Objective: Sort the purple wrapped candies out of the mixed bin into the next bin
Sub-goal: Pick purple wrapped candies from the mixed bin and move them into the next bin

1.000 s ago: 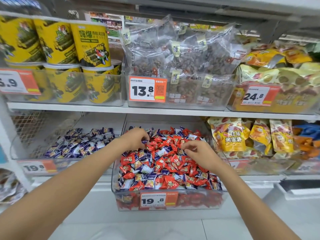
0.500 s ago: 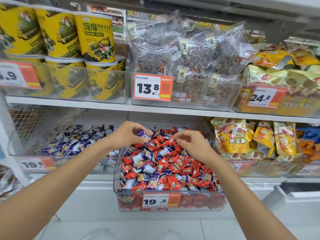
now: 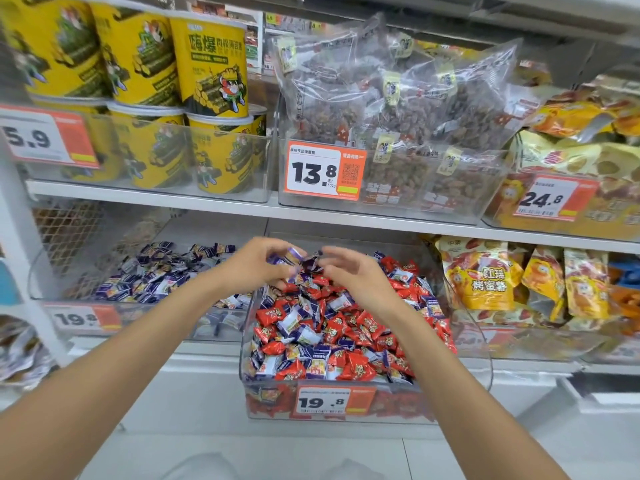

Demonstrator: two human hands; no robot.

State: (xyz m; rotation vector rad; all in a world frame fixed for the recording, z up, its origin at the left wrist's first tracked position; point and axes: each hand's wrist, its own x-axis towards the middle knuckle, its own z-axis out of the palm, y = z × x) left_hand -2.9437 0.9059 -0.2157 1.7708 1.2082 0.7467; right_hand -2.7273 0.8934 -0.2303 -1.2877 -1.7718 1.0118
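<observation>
1. Head view showed the left hand (image 3: 254,266) pinching a purple wrapped candy (image 3: 292,254) in curled fingers above the far end of the mixed bin (image 3: 398,405).
2. At three o'clock of it, the right hand (image 3: 358,277) hovered with fingers loosely spread, apparently holding nothing.
3. The next bin (image 3: 156,315) lay at nine o'clock of the left hand, the nearer one, so the carry looked short.

Both bare: left hand (image 3: 254,265), right hand (image 3: 358,277). Bare up to frame edge: left forearm (image 3: 114,368), right forearm (image 3: 460,382). Pale grey-white fabric (image 3: 204,467) at bottom edge between forearms, two rounded humps, blurred, garment type unclear.
</observation>
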